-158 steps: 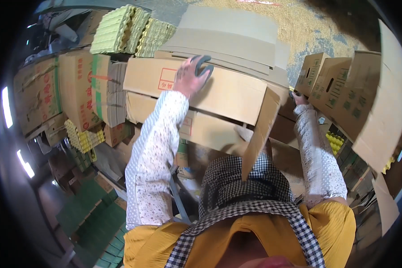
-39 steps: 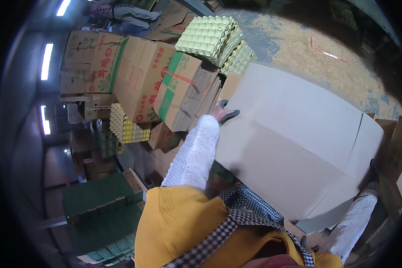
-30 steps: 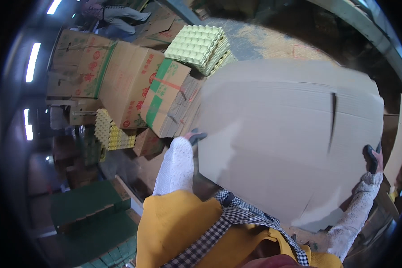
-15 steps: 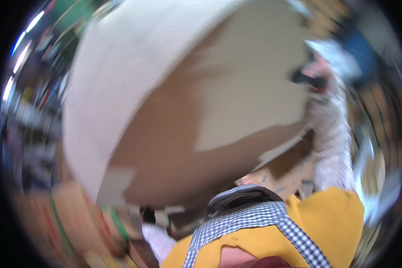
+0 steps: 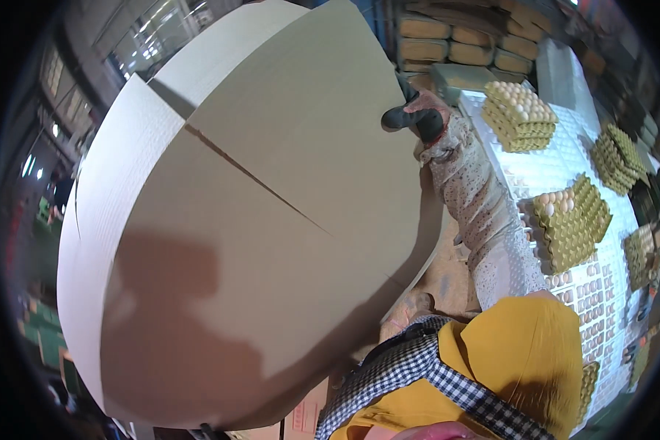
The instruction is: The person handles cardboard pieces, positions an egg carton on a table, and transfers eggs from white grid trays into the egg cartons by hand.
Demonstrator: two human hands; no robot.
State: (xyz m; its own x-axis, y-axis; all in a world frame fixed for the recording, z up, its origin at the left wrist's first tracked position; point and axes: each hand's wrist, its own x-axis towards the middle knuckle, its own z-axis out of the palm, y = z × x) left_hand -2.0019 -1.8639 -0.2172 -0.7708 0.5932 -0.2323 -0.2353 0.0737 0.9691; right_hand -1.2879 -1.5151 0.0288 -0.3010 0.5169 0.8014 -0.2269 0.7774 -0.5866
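Note:
A large bundle of flattened cardboard boxes (image 5: 301, 271) stands tilted in front of me and fills much of the view. Its face is plain pale brown with a narrow slit, and the layered edges look white on the left. High on the right edge, my right hand (image 5: 422, 121), in a dark-fingered glove, is closed on the cardboard with the thumb across its face. Dark glove tips of my left hand (image 5: 208, 431) show at the bottom edge of the bundle; the rest of that hand is hidden. My shadow falls on the cardboard.
To my right runs a long white surface (image 5: 502, 172) holding eggs in rows. Stacked egg trays (image 5: 519, 121) and a partly filled tray (image 5: 572, 220) sit on it. Bundled brown stacks (image 5: 469, 53) stand behind. A printed carton (image 5: 306, 414) is low by my body.
My view has swung round: the egg trays have come into sight on the right, and the strapped cartons at lower left are gone. My right hand still grips the cardboard, which now appears lower.

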